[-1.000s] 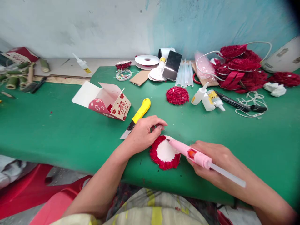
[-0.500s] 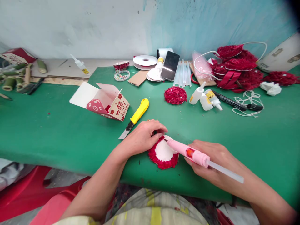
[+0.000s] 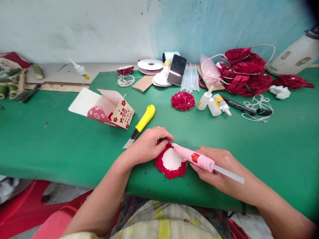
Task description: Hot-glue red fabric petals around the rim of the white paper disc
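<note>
My right hand (image 3: 216,166) is closed around a pink hot glue gun (image 3: 190,156), and a clear glue stick (image 3: 228,174) pokes out of its rear. The gun's nozzle points at the upper edge of a round white disc (image 3: 171,159). Ruffled red trim (image 3: 171,173) runs around most of that disc, which lies near the front of the table. At the disc's upper left, my left hand (image 3: 149,142) pinches the trim with thumb and fingers; the exact contact is partly hidden. Just beyond this hand lies a yellow box cutter (image 3: 146,118) with its blade out.
An open patterned box (image 3: 109,109) stands at the left. A finished-looking red ruffled disc (image 3: 183,101), small glue bottles (image 3: 214,104) and a black marker (image 3: 239,105) lie ahead. Farther back are a phone (image 3: 177,69), glue sticks (image 3: 190,78), a ribbon spool (image 3: 151,64) and heaped red rosettes (image 3: 249,71).
The glue gun's nozzle has shifted slightly along the disc's upper edge, and the gun has turned a little. My left hand keeps its pinch. The whole view has moved slightly.
</note>
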A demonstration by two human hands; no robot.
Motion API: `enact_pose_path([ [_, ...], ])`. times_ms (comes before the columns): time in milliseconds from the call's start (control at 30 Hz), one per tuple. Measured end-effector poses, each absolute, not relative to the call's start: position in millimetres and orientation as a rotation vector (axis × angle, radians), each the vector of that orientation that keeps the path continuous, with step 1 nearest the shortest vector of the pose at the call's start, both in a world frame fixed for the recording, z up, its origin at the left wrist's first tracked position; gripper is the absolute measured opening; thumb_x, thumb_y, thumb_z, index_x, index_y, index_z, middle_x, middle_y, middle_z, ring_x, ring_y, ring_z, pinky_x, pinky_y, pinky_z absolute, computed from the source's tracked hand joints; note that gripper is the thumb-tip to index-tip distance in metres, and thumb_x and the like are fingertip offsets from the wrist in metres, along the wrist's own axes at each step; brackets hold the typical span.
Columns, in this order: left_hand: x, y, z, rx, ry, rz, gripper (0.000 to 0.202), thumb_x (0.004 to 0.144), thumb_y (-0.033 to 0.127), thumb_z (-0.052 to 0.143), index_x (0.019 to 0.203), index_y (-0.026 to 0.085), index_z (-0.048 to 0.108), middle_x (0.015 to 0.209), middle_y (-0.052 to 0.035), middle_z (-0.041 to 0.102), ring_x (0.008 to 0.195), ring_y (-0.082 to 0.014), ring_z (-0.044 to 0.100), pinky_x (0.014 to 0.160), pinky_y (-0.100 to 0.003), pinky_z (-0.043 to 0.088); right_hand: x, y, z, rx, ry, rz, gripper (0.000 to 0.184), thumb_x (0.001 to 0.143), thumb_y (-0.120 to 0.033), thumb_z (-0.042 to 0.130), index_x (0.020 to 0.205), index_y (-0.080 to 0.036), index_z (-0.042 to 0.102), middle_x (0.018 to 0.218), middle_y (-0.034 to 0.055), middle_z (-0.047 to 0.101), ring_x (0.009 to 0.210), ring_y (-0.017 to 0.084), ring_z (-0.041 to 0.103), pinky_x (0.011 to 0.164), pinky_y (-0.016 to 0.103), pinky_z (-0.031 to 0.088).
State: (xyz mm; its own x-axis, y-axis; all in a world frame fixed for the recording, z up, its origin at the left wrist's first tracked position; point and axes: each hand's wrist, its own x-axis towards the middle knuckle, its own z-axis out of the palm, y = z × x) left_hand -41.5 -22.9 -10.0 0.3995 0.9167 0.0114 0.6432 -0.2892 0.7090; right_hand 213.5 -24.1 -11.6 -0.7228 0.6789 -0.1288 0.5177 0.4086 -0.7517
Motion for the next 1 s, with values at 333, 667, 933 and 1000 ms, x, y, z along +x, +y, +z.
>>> enact_pose_path([
  [333,-40.8,-21.6,-12.1,2.003,1.347,0.595,0.026,0.087,0.008,0.045,0.095,0.017,0.067,0.091,-0.0049,0.066,0.084,-0.0159,0.060,0.080,-0.028,0.048,212.6,-26.9,-11.0,-1.034,-2.504,1.166,0.016,0.083,-0.012,0.054,0.075,-0.021,0.045,0.072,-0.0044,0.049,0.061,0.012,0.044,0.058,0.026,0.029],
  [667,-41.3,-20.8,-9.8,1.844,1.538,0.692,0.019,0.085,0.018,0.052,0.092,0.016,0.069,0.084,-0.0032,0.066,0.072,-0.0146,0.059,0.065,-0.025,0.046,215.5,-29.6,-3.1,-0.958,-2.608,1.121,0.011,0.081,-0.011,0.055,0.080,-0.020,0.049,0.075,-0.0021,0.052,0.063,0.013,0.045,0.059,0.027,0.030],
  [933,-44.4,-22.9,-3.4,1.417,1.408,1.038,0.016,0.081,0.025,0.064,0.092,0.016,0.071,0.087,-0.0040,0.065,0.079,-0.0157,0.059,0.073,-0.026,0.048,220.9,-21.3,9.9,-0.972,-2.424,1.246,0.019,0.084,-0.013,0.056,0.071,-0.021,0.044,0.068,-0.0033,0.050,0.058,0.010,0.043,0.056,0.024,0.035],
  [1000,-46.1,-22.6,-4.4,1.317,1.329,1.080,0.017,0.078,0.025,0.068,0.093,0.017,0.072,0.087,-0.0039,0.064,0.079,-0.0152,0.058,0.073,-0.026,0.048,223.3,-18.4,11.2,-1.031,-2.288,1.268,0.023,0.086,-0.020,0.057,0.068,-0.021,0.044,0.063,-0.0034,0.048,0.055,0.010,0.043,0.053,0.024,0.035],
])
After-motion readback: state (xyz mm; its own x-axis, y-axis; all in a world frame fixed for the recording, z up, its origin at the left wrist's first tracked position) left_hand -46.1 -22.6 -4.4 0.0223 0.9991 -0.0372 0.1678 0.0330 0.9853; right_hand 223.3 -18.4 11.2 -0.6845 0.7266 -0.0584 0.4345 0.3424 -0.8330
